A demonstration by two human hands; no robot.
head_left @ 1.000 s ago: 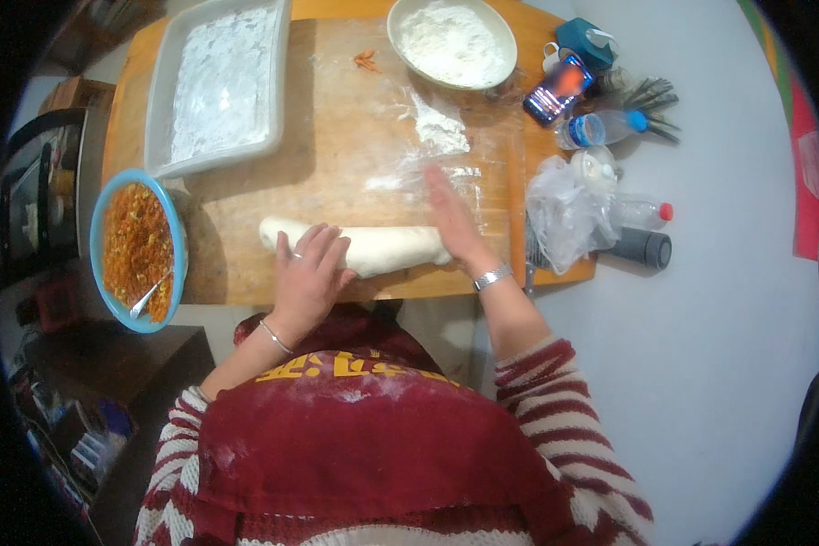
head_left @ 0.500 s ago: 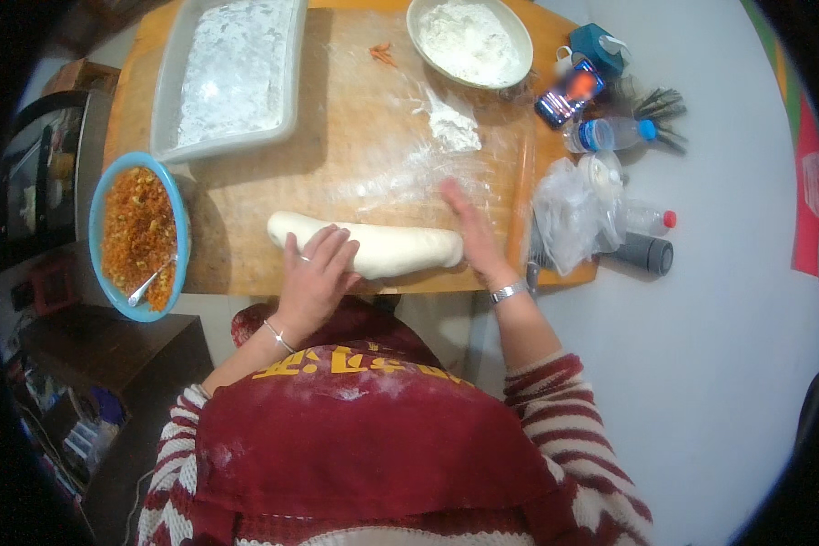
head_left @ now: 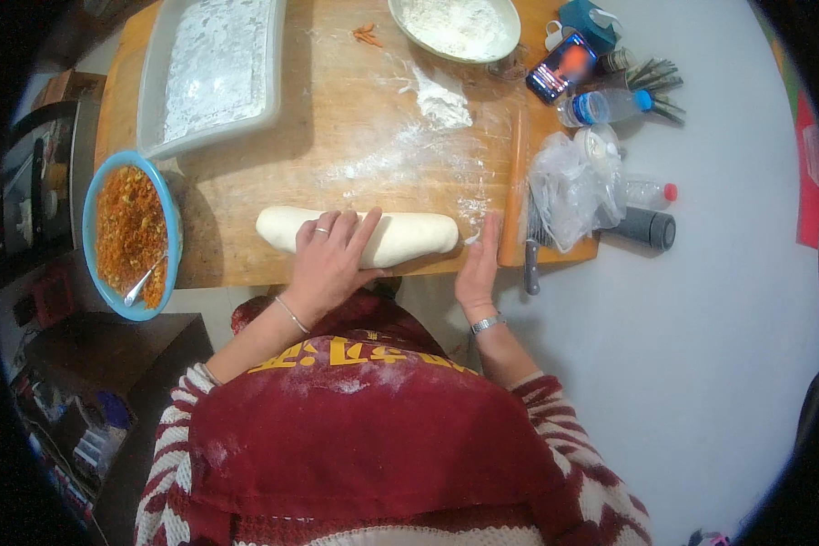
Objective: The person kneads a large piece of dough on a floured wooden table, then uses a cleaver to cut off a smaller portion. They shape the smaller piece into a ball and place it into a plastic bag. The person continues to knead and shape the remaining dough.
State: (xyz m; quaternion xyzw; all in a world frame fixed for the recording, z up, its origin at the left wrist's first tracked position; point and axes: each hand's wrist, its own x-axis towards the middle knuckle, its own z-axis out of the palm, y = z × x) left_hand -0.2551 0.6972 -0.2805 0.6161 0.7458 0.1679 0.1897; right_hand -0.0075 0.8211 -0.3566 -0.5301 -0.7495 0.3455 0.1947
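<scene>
A thick, smooth log of white dough (head_left: 414,237) lies crosswise near the front edge of the floured wooden table (head_left: 337,136). My left hand (head_left: 334,250) rests over its middle, fingers stretched out across the top. Just past the log's right end, my right hand (head_left: 479,268) stands on edge with its fingers straight and together, holding nothing. A small gap shows between that hand and the dough. Loose flour (head_left: 441,100) is heaped and smeared on the wood beyond the log.
At the left stands a blue bowl (head_left: 89,232) of orange-brown filling with a spoon (head_left: 146,280). Behind are a floured plastic tub (head_left: 146,118) and a flour bowl (head_left: 511,45). Along the right lie a rolling pin (head_left: 515,182), knife (head_left: 531,268), plastic bag (head_left: 560,196), phone (head_left: 562,68) and bottles.
My left hand has slid right along the log, toward its middle. My right hand has dropped nearer to me and come away from the dough's end. The view has shifted slightly.
</scene>
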